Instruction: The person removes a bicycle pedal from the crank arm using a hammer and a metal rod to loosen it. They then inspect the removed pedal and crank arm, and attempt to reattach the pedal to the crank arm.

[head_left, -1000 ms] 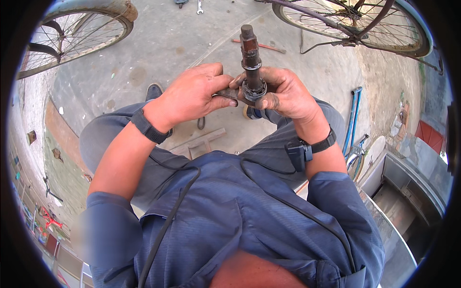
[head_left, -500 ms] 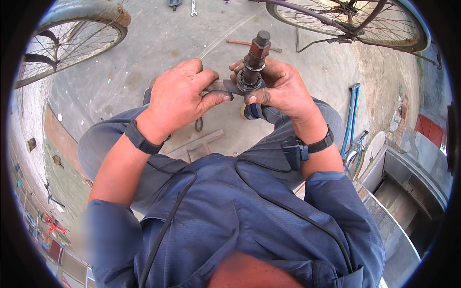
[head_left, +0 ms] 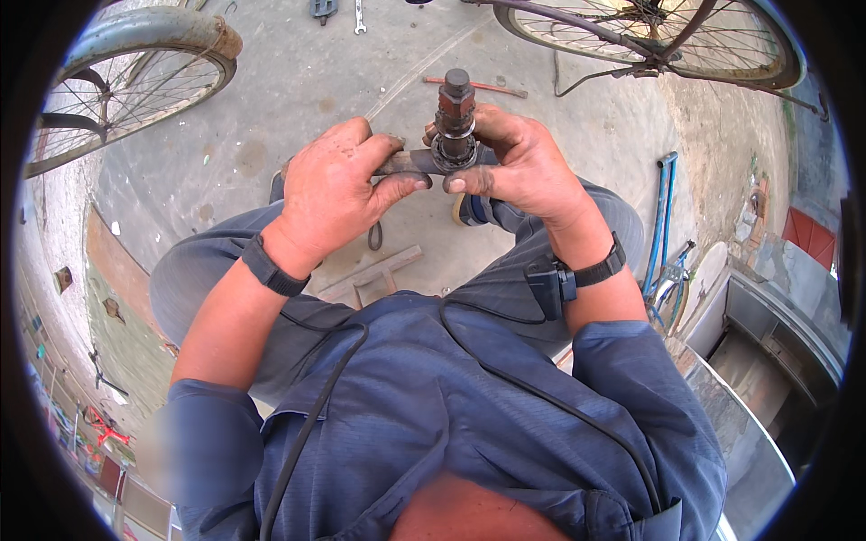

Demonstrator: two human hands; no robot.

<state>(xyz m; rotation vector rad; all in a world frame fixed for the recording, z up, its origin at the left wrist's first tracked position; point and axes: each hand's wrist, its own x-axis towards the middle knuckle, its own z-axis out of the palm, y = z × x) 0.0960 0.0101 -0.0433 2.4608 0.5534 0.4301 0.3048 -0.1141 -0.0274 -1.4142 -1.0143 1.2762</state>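
Observation:
Between my hands is a greasy, dark bicycle crank axle [head_left: 456, 117] with reddish-brown grease near its top. It stands almost upright, and a ring bearing [head_left: 454, 155] sits around its lower part. The axle rises from a flat, worn crank arm [head_left: 408, 163] lying crosswise. My left hand [head_left: 336, 189] is closed on the arm's left end, thumb near me and fingers on the far side. My right hand [head_left: 528, 167] closes around the bearing end, its blackened thumb below the ring and its fingers partly hidden behind the axle.
On the concrete lie a red rod-like tool [head_left: 487, 87], an open-end spanner [head_left: 360, 18] and a pedal [head_left: 323, 9]. Bicycle wheels stand at far left [head_left: 135, 90] and far right [head_left: 722, 45]. A wooden piece [head_left: 370, 272] lies between my feet; blue tubes [head_left: 664, 212] lean to the right.
The axle has swung from a rightward lean to nearly upright and shifted slightly left. Both hands keep their hold.

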